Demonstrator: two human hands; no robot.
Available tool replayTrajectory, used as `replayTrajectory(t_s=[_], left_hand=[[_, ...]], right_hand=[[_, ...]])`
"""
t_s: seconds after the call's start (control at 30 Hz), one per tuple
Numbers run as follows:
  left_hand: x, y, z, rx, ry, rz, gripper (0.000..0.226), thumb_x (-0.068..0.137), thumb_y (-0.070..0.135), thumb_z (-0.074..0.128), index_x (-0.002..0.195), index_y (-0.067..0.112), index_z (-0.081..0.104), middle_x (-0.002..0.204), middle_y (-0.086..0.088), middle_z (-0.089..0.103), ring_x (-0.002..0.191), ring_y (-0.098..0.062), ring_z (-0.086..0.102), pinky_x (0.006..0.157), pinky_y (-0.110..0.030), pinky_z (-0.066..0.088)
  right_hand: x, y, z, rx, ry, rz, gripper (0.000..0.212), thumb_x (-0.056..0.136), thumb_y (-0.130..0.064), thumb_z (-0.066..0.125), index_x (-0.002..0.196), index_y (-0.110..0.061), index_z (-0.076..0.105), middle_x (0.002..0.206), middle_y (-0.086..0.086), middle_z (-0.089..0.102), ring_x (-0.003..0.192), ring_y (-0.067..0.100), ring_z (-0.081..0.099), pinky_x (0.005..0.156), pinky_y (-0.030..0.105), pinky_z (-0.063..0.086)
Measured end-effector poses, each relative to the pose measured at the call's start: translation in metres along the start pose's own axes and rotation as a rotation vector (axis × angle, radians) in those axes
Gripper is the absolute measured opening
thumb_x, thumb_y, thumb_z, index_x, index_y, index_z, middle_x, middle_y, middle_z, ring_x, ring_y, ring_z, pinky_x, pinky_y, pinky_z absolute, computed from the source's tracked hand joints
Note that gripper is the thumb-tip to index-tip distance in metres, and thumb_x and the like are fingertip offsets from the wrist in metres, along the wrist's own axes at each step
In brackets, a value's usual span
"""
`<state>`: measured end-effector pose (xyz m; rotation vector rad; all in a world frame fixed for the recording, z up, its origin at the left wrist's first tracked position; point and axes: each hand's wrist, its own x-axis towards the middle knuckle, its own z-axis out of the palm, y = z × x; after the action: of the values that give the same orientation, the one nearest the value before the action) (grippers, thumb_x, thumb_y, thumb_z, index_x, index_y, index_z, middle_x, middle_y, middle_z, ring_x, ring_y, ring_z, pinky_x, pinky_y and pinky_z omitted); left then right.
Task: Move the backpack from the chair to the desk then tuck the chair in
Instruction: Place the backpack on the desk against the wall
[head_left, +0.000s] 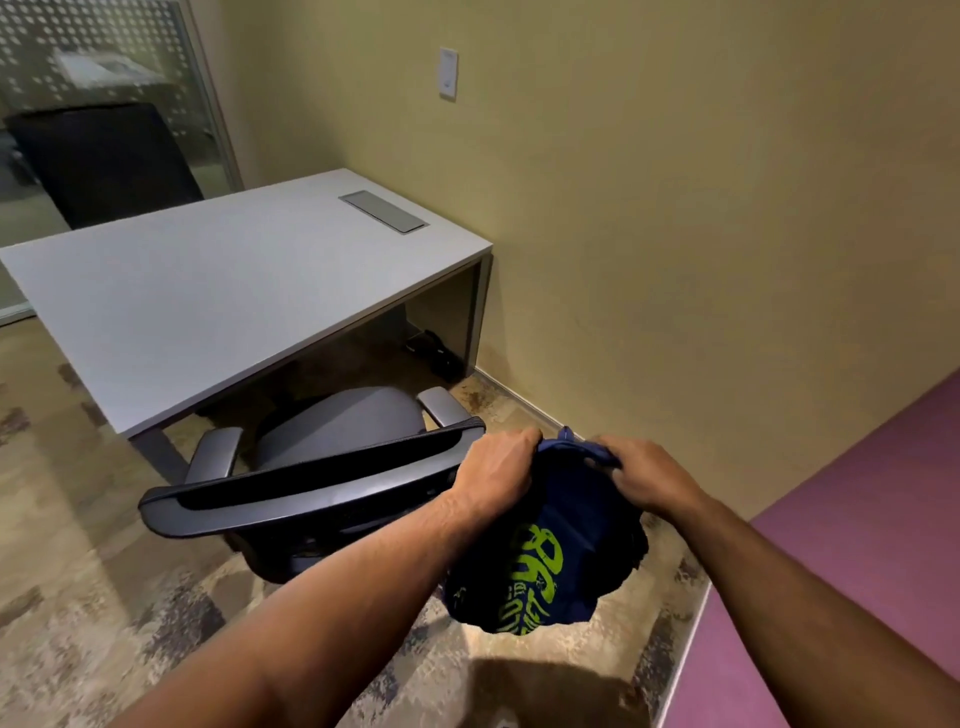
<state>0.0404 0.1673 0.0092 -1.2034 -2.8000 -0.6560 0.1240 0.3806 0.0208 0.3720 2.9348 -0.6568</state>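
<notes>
A dark blue backpack with lime-green print hangs in the air to the right of the chair, above the carpet. My left hand grips its top on the left side and my right hand grips the top on the right. The grey office chair stands in front of the desk with its back toward me, seat bare and partly under the desk edge. The white desk stretches to the left and back, with a grey cable hatch set in its top.
A beige wall runs along the right of the desk. A purple surface fills the lower right. A second dark chair stands behind the desk by a glass partition. Dark shoes lie under the desk.
</notes>
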Motion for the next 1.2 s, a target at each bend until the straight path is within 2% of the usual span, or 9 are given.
replayTrajectory(t_s=[0.1,0.17,0.27,0.37,0.5,0.73,0.93,1.1,1.2], left_hand=[[0.013,0.005,0.002,-0.067,-0.017,-0.016,0.012,0.092,0.01,0.053,0.104,0.012,0.054,0.099,-0.014,0.069,0.089,-0.04,0.063,0.065,-0.043,0.041],[0.024,0.003,0.002,-0.114,-0.034,-0.037,0.016,0.092,0.016,0.056,0.108,0.014,0.055,0.102,-0.013,0.069,0.092,-0.039,0.064,0.07,-0.045,0.047],[0.039,-0.004,0.003,-0.071,-0.097,-0.049,0.021,0.09,0.021,0.059,0.11,0.014,0.058,0.107,-0.013,0.068,0.097,-0.039,0.064,0.074,-0.043,0.048],[0.053,-0.002,0.011,-0.003,-0.123,-0.044,0.019,0.089,0.016,0.056,0.108,0.014,0.061,0.107,-0.014,0.068,0.098,-0.04,0.065,0.073,-0.042,0.044],[0.084,0.007,0.022,0.013,-0.1,-0.039,0.021,0.092,0.016,0.055,0.111,0.015,0.063,0.109,-0.013,0.069,0.099,-0.038,0.064,0.072,-0.038,0.039],[0.153,0.004,0.04,-0.005,-0.059,-0.006,0.017,0.092,0.019,0.058,0.107,0.014,0.065,0.104,-0.01,0.068,0.095,-0.032,0.064,0.078,-0.039,0.045],[0.197,-0.008,0.048,0.011,-0.018,-0.077,0.015,0.091,0.016,0.061,0.105,0.014,0.067,0.1,-0.007,0.065,0.093,-0.028,0.064,0.081,-0.04,0.05],[0.227,-0.012,0.047,0.031,0.055,-0.124,0.02,0.093,0.018,0.064,0.112,0.016,0.068,0.101,-0.006,0.065,0.092,-0.024,0.063,0.077,-0.031,0.045],[0.242,-0.017,0.042,0.059,0.065,-0.157,0.02,0.094,0.021,0.064,0.113,0.019,0.067,0.101,-0.004,0.066,0.093,-0.022,0.064,0.08,-0.035,0.049]], right_hand=[[0.0,0.006,-0.011,-0.019,0.058,0.008,0.027,0.094,-0.02,0.057,0.11,-0.039,0.068,0.104,-0.009,0.074,0.092,0.021,0.065,0.08,0.038,0.053],[0.001,0.01,-0.017,-0.015,0.091,0.014,0.036,0.091,-0.015,0.055,0.113,-0.04,0.068,0.106,-0.011,0.074,0.092,0.019,0.065,0.08,0.036,0.052],[0.007,0.019,-0.024,-0.015,0.127,0.004,0.036,0.091,-0.014,0.056,0.113,-0.039,0.069,0.106,-0.011,0.074,0.092,0.018,0.064,0.077,0.033,0.049],[0.019,0.033,-0.03,-0.037,0.128,-0.014,0.033,0.092,-0.015,0.056,0.113,-0.036,0.068,0.109,-0.007,0.075,0.095,0.021,0.066,0.078,0.034,0.05],[0.043,0.057,-0.041,-0.078,0.141,-0.001,0.03,0.094,-0.019,0.055,0.115,-0.037,0.066,0.111,-0.008,0.072,0.094,0.02,0.064,0.078,0.034,0.05],[0.099,0.095,-0.06,-0.098,0.154,-0.024,0.042,0.088,-0.015,0.052,0.117,-0.042,0.065,0.113,-0.018,0.069,0.099,0.017,0.064,0.073,0.029,0.038],[0.153,0.113,-0.072,-0.071,0.116,-0.074,0.042,0.086,-0.015,0.052,0.115,-0.042,0.066,0.107,-0.016,0.074,0.094,0.018,0.066,0.075,0.03,0.045],[0.197,0.122,-0.084,-0.054,0.113,-0.129,0.041,0.085,-0.019,0.05,0.115,-0.044,0.063,0.105,-0.015,0.074,0.094,0.019,0.067,0.077,0.032,0.049],[0.221,0.12,-0.089,-0.055,0.131,-0.163,0.036,0.086,-0.024,0.052,0.115,-0.042,0.062,0.103,-0.013,0.074,0.092,0.02,0.068,0.078,0.034,0.052]])
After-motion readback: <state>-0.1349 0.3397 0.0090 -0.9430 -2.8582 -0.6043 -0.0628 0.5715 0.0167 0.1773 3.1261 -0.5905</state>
